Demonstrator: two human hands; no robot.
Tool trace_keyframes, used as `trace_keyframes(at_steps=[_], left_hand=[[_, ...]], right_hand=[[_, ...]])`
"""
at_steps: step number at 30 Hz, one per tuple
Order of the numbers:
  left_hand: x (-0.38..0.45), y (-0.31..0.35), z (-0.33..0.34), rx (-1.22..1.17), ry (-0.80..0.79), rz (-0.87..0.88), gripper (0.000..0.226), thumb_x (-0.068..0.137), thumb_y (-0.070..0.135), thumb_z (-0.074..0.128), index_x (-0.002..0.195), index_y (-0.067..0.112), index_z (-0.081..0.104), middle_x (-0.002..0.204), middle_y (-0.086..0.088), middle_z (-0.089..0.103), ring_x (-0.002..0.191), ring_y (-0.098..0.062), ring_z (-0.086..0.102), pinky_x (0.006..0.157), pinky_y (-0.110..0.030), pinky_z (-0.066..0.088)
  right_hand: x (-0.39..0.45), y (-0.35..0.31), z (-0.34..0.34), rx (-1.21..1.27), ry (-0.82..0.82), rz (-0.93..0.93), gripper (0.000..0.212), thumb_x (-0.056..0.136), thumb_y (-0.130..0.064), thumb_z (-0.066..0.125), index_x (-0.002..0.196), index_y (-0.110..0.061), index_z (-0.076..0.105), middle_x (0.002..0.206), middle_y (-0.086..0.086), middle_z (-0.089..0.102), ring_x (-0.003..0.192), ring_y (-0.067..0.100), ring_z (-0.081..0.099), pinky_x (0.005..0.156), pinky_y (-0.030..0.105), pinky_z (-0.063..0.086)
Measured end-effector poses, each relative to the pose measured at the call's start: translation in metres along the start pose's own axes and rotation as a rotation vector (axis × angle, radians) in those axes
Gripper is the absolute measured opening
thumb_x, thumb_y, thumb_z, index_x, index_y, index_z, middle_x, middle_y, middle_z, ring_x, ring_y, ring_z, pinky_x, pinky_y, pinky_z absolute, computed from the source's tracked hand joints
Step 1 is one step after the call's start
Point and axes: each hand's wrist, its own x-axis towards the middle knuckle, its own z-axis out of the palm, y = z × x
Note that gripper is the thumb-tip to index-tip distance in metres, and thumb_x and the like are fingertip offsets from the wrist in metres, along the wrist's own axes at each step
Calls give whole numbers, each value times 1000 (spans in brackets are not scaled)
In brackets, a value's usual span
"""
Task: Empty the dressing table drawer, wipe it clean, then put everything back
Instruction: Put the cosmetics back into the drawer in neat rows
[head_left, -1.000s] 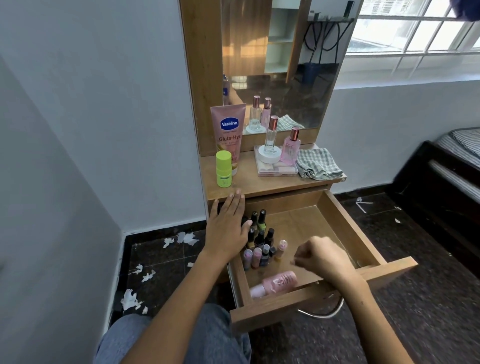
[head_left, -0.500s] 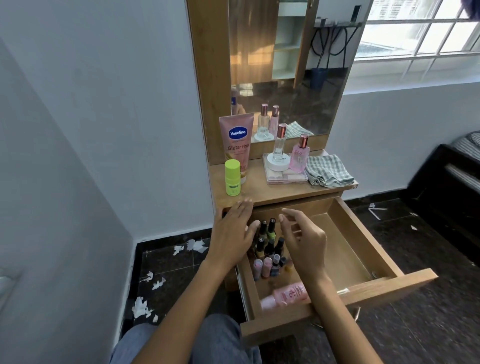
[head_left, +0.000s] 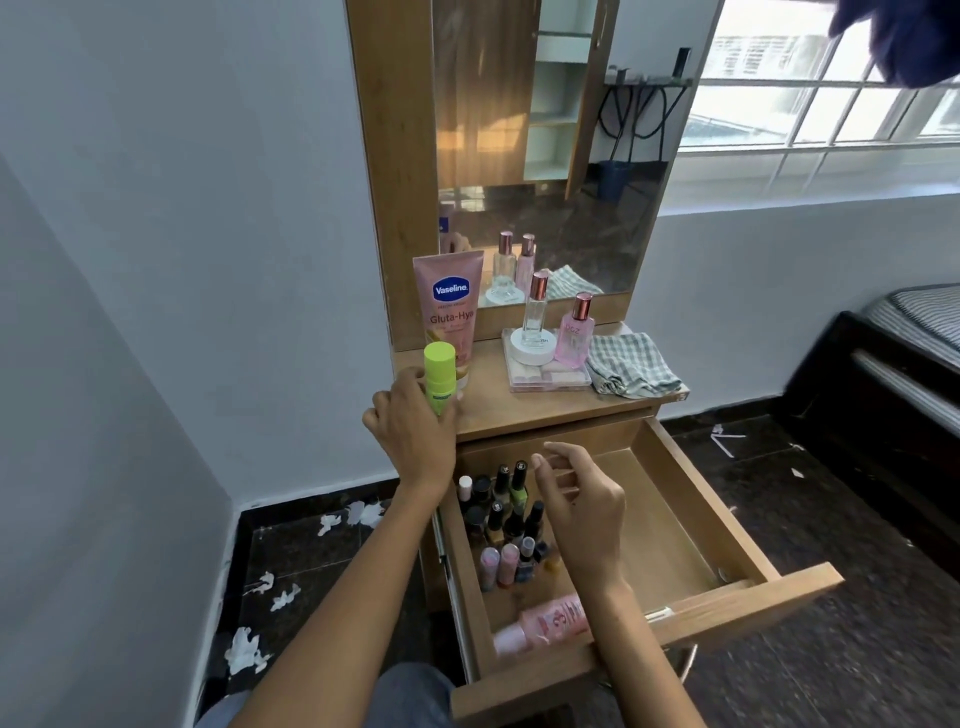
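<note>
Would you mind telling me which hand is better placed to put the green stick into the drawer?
Left. The left hand already grips the green stick; the right hand hovers empty over the drawer.

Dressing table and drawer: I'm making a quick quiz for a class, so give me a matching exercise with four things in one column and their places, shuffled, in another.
Things:
1. green stick
2. checked cloth
3. pink bottle
4. nail polish bottles

Places:
A. lying on its side at the drawer's near end
B. standing along the drawer's left side
C. on the tabletop, gripped by the left hand
D. folded at the tabletop's right end

Pairs: 1-C, 2-D, 3-A, 4-B
</note>
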Motion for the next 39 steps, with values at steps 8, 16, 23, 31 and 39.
trace_keyframes(at_steps=[8, 16, 23, 31, 39], left_hand=[[-49, 11, -15, -159, -23, 235, 40, 79, 37, 74, 113, 20, 62, 106, 7, 64, 100, -10, 48, 80, -25, 18], [-90, 16, -6, -203, -199, 440, 38, 82, 18, 71, 118, 26, 62, 106, 13, 64, 105, -7, 54, 87, -28, 28], [-91, -4, 13, -47, -292, 387, 50, 99, 40, 35, 146, 23, 33, 150, 4, 35, 142, -13, 23, 114, -44, 18], [-101, -11, 21, 54, -288, 388, 51, 102, 37, 25, 149, 17, 29, 155, -1, 26, 145, -16, 14, 117, -43, 3], [-104, -12, 18, 61, -288, 380, 47, 101, 33, 27, 146, 22, 33, 155, -2, 26, 146, -19, 14, 117, -45, 5]], right_hand=[[0, -7, 0, 126, -21, 36, 53, 77, -52, 71, 113, -14, 63, 98, -8, 69, 89, 4, 66, 71, 21, 55], [-2, -1, -1, 91, -20, 49, 40, 79, -50, 71, 103, -18, 64, 92, -9, 68, 84, 9, 66, 67, 32, 57], [-1, 11, -7, 23, 150, 247, 39, 80, -47, 69, 95, -12, 61, 82, -3, 65, 76, 10, 63, 67, 24, 52], [-3, 24, -1, -55, 90, 379, 37, 79, -29, 76, 102, -4, 61, 95, 7, 59, 84, 17, 55, 78, 36, 49], [-3, 32, -3, -41, -10, 430, 36, 76, -24, 80, 103, -10, 60, 92, 3, 67, 85, 19, 63, 76, 33, 52]])
